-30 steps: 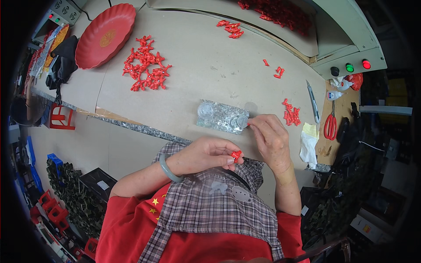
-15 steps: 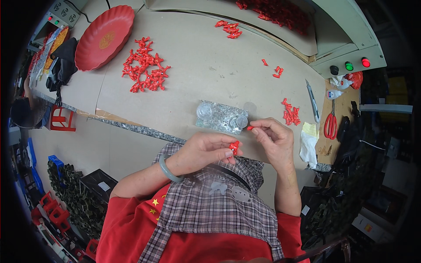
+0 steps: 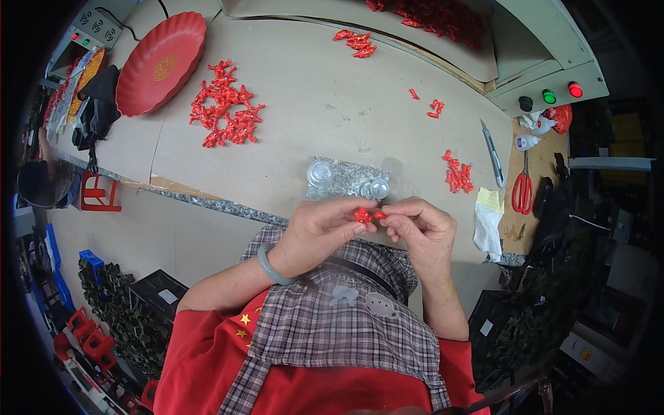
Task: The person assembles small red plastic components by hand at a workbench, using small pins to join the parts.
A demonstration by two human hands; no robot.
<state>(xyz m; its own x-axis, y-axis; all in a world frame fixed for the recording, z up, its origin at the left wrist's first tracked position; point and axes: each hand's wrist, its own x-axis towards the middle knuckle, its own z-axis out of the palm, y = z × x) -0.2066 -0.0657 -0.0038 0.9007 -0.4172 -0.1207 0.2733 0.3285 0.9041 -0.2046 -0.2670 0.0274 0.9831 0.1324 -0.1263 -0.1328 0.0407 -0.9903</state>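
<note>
Between the thumb and fingers of my left hand (image 3: 319, 228) is a small red figurine (image 3: 362, 216). My right hand (image 3: 423, 232) pinches a tiny red piece (image 3: 380, 216) by one end, right beside the figurine; whether the two touch I cannot tell. Just beyond my hands lies a speckled stone slab (image 3: 348, 178) with small clear round dishes (image 3: 319, 173) on it. A pile of small red pieces (image 3: 457, 173) lies to the right. Farther off on the left spreads a cluster of red figurines (image 3: 227, 107).
A red scalloped tray (image 3: 149, 76) stands at the far left. On the right are a utility knife (image 3: 492, 153), red-handled scissors (image 3: 522, 192), a white cloth (image 3: 487, 228) and a small glue bottle (image 3: 526, 142). A cabinet with lit buttons (image 3: 548, 96) borders the far right.
My right hand has moved left and slightly down, bringing its red piece from near the slab to the figurine. My left hand has risen a little, with the figurine turned.
</note>
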